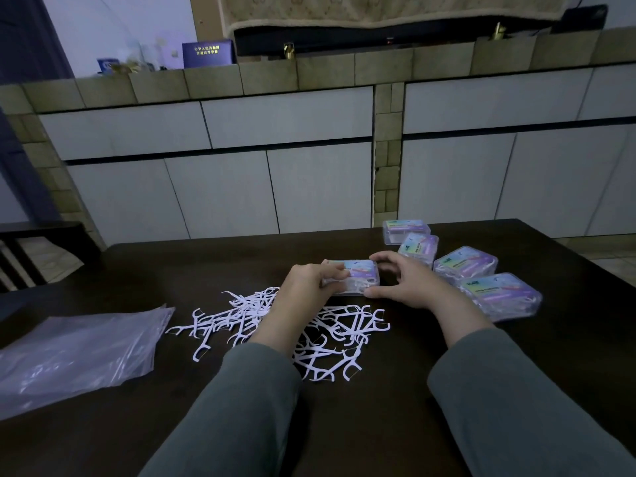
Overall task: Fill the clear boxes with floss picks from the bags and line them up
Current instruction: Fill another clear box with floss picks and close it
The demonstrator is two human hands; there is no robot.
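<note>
both hands, left hand (309, 282) and right hand (407, 282), grip the clear box (354, 275) between curled fingers (335, 274), above the loose floss picks (330, 335) on the worktop (172, 270).

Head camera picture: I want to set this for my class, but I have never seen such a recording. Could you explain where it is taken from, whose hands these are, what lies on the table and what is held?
There is no machine here. A person wears one camera on the head, looking down at their own hands. The left hand and right hand both grip a clear box on the dark table. Loose white floss picks lie scattered near the wrists. A floppy plastic bag lies to the left. Four more boxes stand in a row on the right.
</note>
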